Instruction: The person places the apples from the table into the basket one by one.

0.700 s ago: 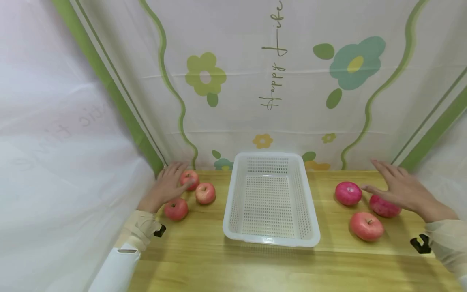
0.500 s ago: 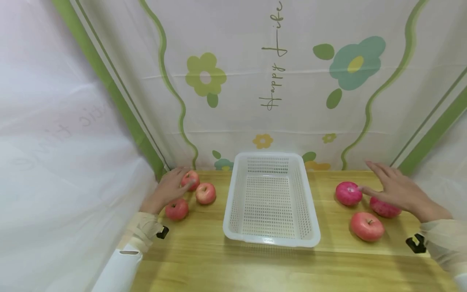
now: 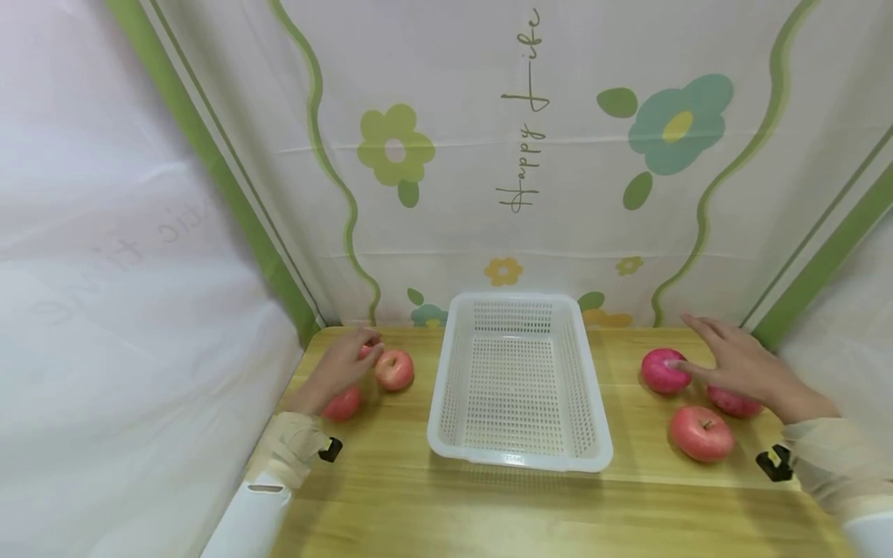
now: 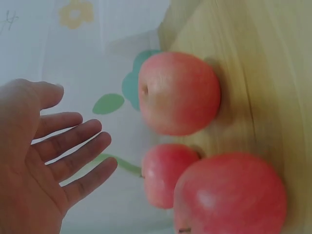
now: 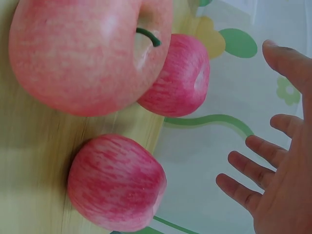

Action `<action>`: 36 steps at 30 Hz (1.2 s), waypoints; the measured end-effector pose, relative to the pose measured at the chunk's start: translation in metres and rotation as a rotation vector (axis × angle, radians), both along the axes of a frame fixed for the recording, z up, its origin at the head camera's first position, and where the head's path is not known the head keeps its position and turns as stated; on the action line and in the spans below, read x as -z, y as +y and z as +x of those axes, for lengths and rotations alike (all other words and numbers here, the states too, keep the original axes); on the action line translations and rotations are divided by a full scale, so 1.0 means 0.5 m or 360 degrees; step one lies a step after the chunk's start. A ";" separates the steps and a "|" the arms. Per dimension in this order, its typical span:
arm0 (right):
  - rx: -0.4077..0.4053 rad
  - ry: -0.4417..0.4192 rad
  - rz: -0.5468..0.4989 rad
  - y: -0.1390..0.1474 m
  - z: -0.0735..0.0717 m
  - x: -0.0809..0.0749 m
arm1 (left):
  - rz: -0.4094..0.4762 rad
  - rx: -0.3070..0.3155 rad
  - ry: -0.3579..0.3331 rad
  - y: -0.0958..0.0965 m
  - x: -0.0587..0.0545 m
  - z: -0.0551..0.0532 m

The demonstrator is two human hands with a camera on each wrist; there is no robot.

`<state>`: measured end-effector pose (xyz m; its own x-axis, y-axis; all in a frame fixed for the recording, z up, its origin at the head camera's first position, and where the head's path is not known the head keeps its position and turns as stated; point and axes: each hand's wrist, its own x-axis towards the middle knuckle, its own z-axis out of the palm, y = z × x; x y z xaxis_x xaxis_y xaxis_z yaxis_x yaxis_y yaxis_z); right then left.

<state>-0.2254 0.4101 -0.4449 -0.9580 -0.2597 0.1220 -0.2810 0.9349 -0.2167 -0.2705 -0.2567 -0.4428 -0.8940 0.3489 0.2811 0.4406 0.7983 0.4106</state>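
Observation:
In the head view my left hand (image 3: 338, 372) is over three apples at the left, its fingers loosely extended and holding nothing. The far apple (image 4: 165, 175) and near apple (image 3: 343, 404) are partly covered by this hand; the third apple (image 3: 394, 370) lies in full sight to its right. At the right my right hand (image 3: 746, 373) hovers with fingers spread, its thumb overlapping a deep pink apple (image 3: 663, 371). Below its palm is another deep pink apple (image 3: 732, 402), partly hidden. A paler apple (image 3: 701, 434) with a stem lies nearer. Both wrist views show a gap between fingers and apples.
Between the two groups of apples a white perforated plastic basket (image 3: 518, 459) stands on the wooden table (image 3: 432, 511). A white curtain (image 3: 460, 186) with printed flowers hangs behind the table, and white sheeting (image 3: 125, 325) closes the left side.
My left hand has shifted right over its apples, fingers bending a little and covering more of the far one. My right hand has moved left, towards the left deep pink apple.

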 end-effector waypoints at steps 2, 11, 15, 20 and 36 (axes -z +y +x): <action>-0.0013 0.0033 0.0007 -0.003 -0.001 0.003 | 0.0033 -0.0003 -0.0011 0.010 0.005 0.003; -0.0091 0.0117 -0.0030 -0.013 -0.006 0.025 | 0.0163 0.0000 -0.0098 0.062 0.026 0.020; -0.0085 0.0077 -0.0055 -0.020 -0.007 0.032 | 0.0254 -0.0042 -0.0205 0.088 0.037 0.027; -0.0080 0.0014 -0.0132 -0.030 -0.013 0.044 | 0.0315 -0.0110 -0.0271 0.120 0.064 0.028; -0.0037 -0.0161 -0.0181 -0.055 -0.026 0.078 | 0.0635 -0.0141 -0.0489 0.200 0.090 0.062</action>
<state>-0.2386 0.3828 -0.4838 -0.9608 -0.2718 0.0548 -0.2735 0.8963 -0.3490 -0.2394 -0.1569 -0.4880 -0.9776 0.1870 0.0967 0.1895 0.5816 0.7911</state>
